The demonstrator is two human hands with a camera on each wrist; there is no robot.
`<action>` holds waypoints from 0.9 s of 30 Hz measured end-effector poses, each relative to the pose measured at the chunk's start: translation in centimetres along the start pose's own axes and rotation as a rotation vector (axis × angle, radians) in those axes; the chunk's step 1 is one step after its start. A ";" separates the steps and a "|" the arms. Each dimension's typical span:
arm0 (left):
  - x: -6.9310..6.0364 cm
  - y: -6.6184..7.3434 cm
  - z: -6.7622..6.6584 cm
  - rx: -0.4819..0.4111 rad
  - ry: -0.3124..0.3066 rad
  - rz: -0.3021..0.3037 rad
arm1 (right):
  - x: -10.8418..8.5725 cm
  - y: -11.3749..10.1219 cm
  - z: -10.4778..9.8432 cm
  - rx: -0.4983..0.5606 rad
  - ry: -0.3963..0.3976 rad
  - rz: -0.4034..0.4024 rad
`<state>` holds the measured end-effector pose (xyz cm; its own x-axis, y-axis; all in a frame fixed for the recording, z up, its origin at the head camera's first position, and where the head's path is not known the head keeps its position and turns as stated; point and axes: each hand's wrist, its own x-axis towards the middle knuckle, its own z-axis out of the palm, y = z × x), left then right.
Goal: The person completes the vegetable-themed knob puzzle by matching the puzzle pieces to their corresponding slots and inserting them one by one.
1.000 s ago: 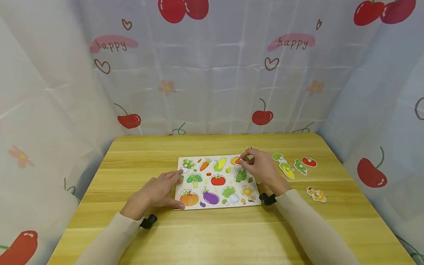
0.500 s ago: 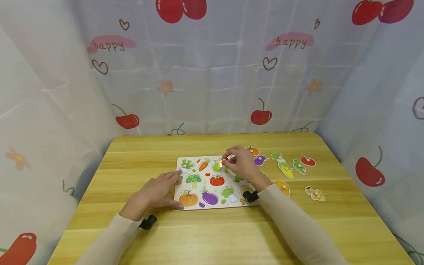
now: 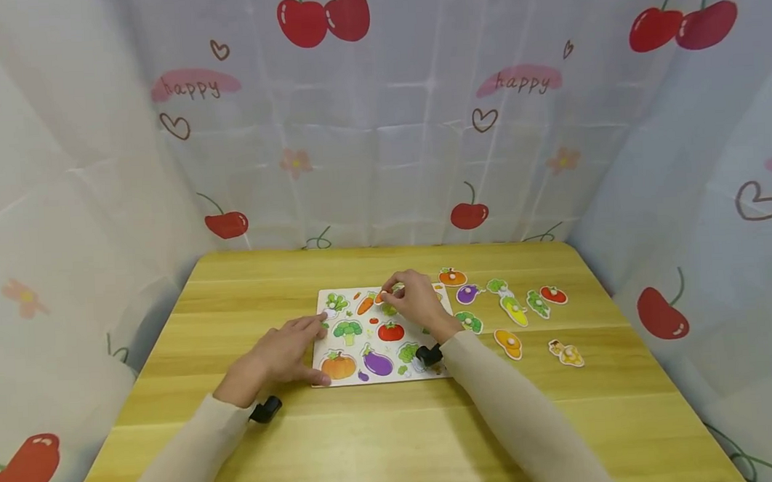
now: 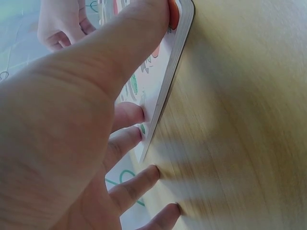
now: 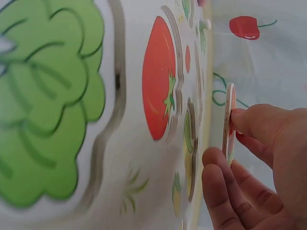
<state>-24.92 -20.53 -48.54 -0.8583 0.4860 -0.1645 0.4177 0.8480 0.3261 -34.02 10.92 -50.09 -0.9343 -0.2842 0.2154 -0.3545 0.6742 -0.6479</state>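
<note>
A flat vegetable puzzle board (image 3: 360, 381) lies on the table, printed with a tomato, an eggplant, a pumpkin and other vegetables. My left hand (image 3: 277, 357) rests with spread fingers on its left edge, the thumb at the near left corner. In the left wrist view, two fingertips (image 4: 132, 112) touch the board and two reach the table. Above the board's far middle, my right hand (image 3: 415, 301) pinches an orange carrot puzzle piece (image 3: 380, 298), beside the printed carrot (image 3: 366, 304). The right wrist view has the piece (image 5: 229, 124) edge-on between thumb and fingers, off the board.
Right of the board lie loose knobbed pieces: a pumpkin (image 3: 452, 277), an eggplant (image 3: 467, 294), a broccoli (image 3: 470, 322), a corn (image 3: 513, 310), a tomato (image 3: 554, 295), mushrooms (image 3: 570, 355) and others. A cherry-print curtain (image 3: 380, 125) surrounds the wooden table (image 3: 370, 445).
My right hand has moved left over the board with the carrot piece, from the far right corner to near the printed carrot. My left hand has stayed on the board's edge.
</note>
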 end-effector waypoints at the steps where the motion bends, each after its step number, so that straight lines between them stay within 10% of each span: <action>1: -0.1 0.0 0.1 -0.001 0.002 -0.001 | 0.1 -0.1 0.3 0.003 -0.004 0.007; 27: -0.3 -0.1 0.1 -0.019 0.024 0.011 | 1.1 -2.4 3.5 -0.065 -0.094 0.012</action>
<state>-24.69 -20.76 -48.62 -0.8606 0.4901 -0.1388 0.4216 0.8383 0.3457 -34.09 6.63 -50.83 -0.9319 -0.3361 0.1366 -0.3477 0.7202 -0.6003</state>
